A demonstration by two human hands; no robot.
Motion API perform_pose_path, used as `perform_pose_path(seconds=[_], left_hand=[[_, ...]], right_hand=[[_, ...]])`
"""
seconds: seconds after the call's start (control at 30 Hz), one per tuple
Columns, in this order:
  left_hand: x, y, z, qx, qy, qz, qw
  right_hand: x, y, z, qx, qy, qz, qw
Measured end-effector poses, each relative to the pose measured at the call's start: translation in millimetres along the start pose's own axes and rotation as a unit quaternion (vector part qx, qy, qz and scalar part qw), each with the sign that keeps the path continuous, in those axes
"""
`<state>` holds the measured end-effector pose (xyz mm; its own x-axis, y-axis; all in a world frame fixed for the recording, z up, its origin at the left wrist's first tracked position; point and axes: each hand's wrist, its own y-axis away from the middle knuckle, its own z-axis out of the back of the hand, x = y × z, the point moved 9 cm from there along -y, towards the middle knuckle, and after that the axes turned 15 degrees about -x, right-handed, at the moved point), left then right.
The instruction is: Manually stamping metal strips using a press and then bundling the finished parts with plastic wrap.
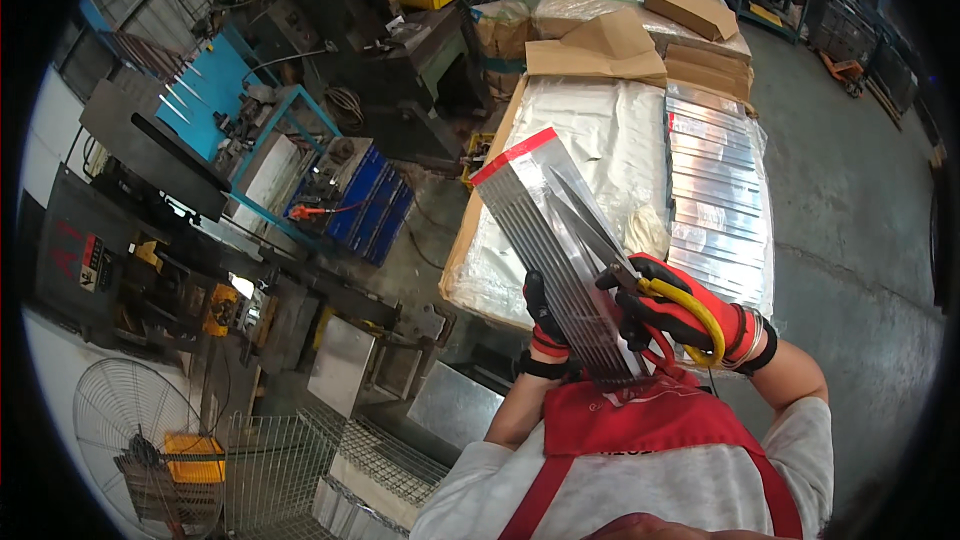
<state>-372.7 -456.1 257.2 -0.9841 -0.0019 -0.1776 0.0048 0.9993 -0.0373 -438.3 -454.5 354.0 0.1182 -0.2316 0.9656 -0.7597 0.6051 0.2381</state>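
Observation:
A long bundle of silver metal strips (560, 260), ribbed along its length and with a red band across its far end, slants up in front of my chest. My left hand (544, 312), in a black and red glove, grips its left edge; part of the fingers is hidden behind it. My right hand (690, 312), gloved the same way, holds scissors (712, 338) with yellow and red handles. Their blades are parted and lie over the bundle's right side, pointing away from me. Whether they touch it I cannot tell.
Ahead stands a pallet-sized box (590, 120) with white wrapping; similar silver bundles (712, 205) lie in a row on its right. Brown cardboard (600, 48) rests at its far end. A blue tool cabinet (370, 205), machines and a standing fan (135, 430) are to the left.

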Motion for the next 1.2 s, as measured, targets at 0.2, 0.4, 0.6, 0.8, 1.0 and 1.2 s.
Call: perform_pose_path(seconds=[0.2, 0.4, 0.6, 0.8, 1.0, 1.2], left_hand=[[9.6, 6.5, 2.9, 0.093, 0.006, 0.083, 0.992], [6.6, 4.5, -0.3, 0.021, 0.024, 0.047, 0.998], [-0.1, 7.3, 0.8, 0.028, 0.093, 0.034, 0.995], [-3.3, 1.4, 48.4, -0.007, 0.035, -0.009, 0.999], [-0.8, 4.7, 39.5, -0.073, 0.035, -0.018, 0.997], [-1.7, 1.9, 32.8, -0.136, -0.017, -0.018, 0.990]], right_hand=[[9.0, -6.3, -3.1, -0.001, 0.015, 0.122, 0.992], [8.1, -14.2, 1.1, -0.042, 0.180, 0.263, 0.947], [4.4, -23.4, -3.6, -0.046, 0.093, 0.197, 0.975], [-1.6, -29.7, 2.4, -0.044, 0.122, 0.150, 0.980], [-12.3, -30.6, 7.8, -0.046, 0.211, 0.155, 0.964], [10.2, -27.8, -9.9, -0.032, 0.211, 0.222, 0.952]])
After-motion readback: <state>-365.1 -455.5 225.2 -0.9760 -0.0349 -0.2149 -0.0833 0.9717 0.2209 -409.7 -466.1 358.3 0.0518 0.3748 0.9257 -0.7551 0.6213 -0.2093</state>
